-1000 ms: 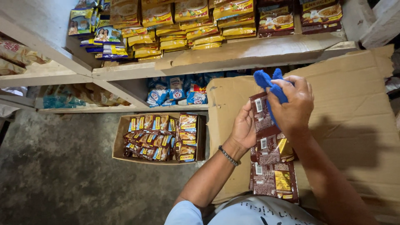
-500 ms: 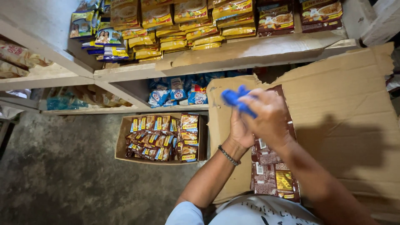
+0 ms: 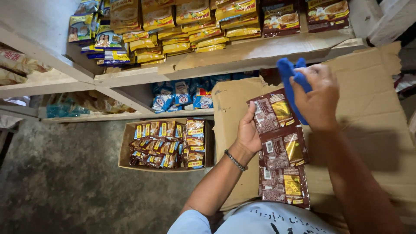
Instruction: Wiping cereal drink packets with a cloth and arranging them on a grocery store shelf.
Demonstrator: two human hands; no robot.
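Note:
My left hand point(image 3: 248, 131) holds a hanging strip of brown and yellow sachets point(image 3: 281, 147) by its upper left edge; a beaded bracelet circles that wrist. My right hand point(image 3: 317, 96) is closed on a blue cloth point(image 3: 291, 78) and presses it against the top right of the strip. The strip hangs down in three joined sachets in front of a flattened cardboard sheet point(image 3: 372, 130).
A low open cardboard box point(image 3: 125, 143) on the concrete floor holds several small packets. Wooden shelves point(image 3: 260, 54) above carry stacks of yellow and brown packets; blue sachets point(image 3: 182, 95) sit on the lower shelf. More shelves run along the left.
My right hand with the blue cloth swept left across the top of the strip, then came back to the right. The left hand stays on the strip.

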